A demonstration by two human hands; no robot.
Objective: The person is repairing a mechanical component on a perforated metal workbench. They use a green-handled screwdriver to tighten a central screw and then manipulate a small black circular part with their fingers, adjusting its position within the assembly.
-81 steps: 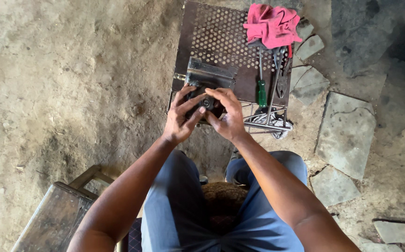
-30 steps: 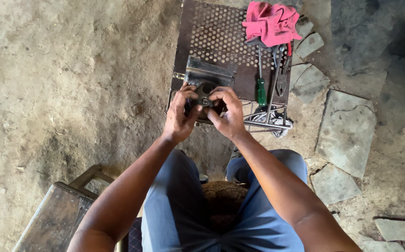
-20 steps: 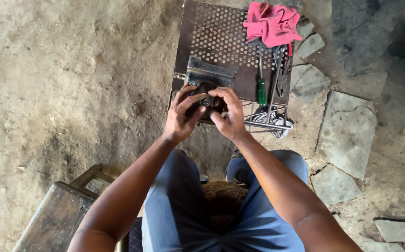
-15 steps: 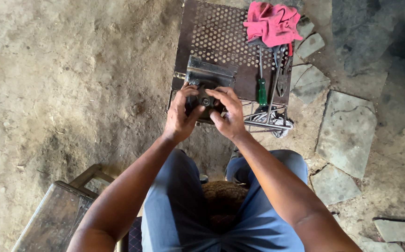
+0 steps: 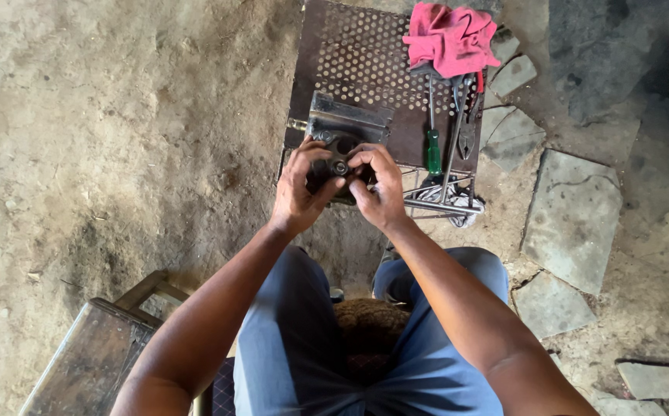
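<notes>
A small dark metal part [image 5: 339, 166] is pinched between the fingertips of the left hand [image 5: 301, 192] and right hand [image 5: 378, 192]. Just beyond them a perforated metal plate [image 5: 365, 69] is seen, with a green-handled screwdriver [image 5: 433, 135] right of the hands and a pink rag [image 5: 448, 38] farthest.

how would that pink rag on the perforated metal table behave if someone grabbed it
The pink rag lies crumpled in soft folds, so it would probably go floppy and drape rather than hold its shape. It looks like thin cloth, likely light. Its edge appears to lie over the tool tips by the green-handled screwdriver, so pulling it might nudge them.
</notes>
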